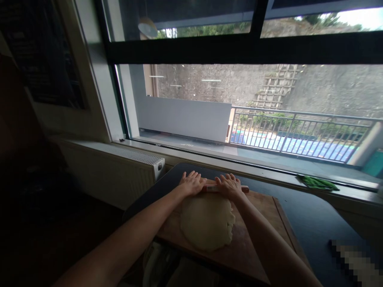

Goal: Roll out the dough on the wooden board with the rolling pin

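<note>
Left hand (192,184) and right hand (229,185) lie open across my rolling pin (212,188) at the far edge of flattened dough (206,223).

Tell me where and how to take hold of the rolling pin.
The rolling pin seems best gripped around its right end, coming in from the right: it is slim and lies crosswise, and that end juts out past the right hand, while the left hand hides the other.
</note>
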### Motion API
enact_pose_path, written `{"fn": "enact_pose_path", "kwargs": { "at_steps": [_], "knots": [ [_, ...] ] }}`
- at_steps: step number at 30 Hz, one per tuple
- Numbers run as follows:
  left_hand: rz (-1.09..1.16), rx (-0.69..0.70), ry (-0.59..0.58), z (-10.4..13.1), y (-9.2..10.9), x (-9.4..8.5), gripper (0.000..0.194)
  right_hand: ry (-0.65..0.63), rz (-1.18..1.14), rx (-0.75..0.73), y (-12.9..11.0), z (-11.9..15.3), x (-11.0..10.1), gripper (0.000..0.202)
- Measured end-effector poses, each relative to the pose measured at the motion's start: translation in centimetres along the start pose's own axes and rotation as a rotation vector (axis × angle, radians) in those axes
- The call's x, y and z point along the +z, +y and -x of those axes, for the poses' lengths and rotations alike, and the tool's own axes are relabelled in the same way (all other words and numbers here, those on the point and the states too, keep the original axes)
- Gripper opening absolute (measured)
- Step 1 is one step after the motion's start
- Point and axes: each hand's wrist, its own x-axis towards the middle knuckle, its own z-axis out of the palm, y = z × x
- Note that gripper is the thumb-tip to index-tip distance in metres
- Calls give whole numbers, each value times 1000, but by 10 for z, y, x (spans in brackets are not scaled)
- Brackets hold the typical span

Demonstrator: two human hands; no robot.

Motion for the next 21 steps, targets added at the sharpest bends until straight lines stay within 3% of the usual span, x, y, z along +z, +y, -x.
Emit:
{"fn": "enact_pose_path", "kwargs": {
  "at_steps": [6,11,14,21],
  "knots": [
    [4,170,59,50,5,-5,62,144,-47,-14,2,46,16,57],
    [15,275,18,83,4,-7,65,224,-65,-28,2,78,25,60],
    [-8,247,17,70,1,-4,66,211,-86,-26,3,68,24,58],
    [-3,-18,56,-5,2,-6,56,159,-116,27,-1,2,12,54]
  ]
}}
